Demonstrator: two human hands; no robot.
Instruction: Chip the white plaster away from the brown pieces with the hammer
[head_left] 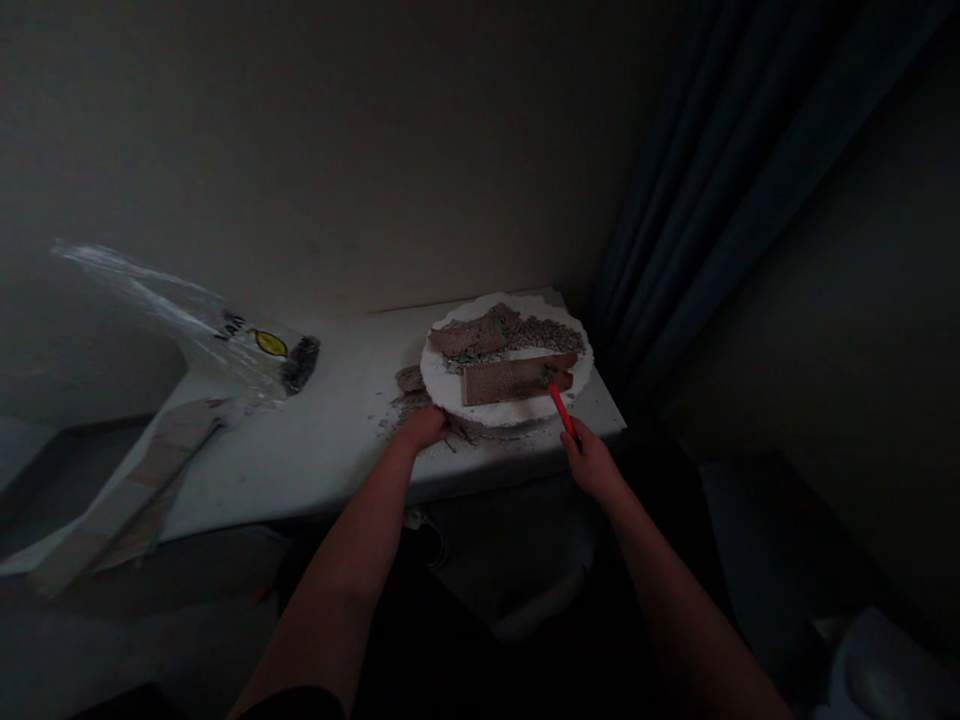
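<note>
White table [337,430] bearing a round white disc [442,380]. Clear plastic bag [225,335] well left of the disc. Brown slab [510,380] on the disc. Left hand [424,428] touches the disc's near-left rim, grip unclear. Right hand [594,465], just before the disc, closes around a red tool [562,408], tip on the slab.
</note>
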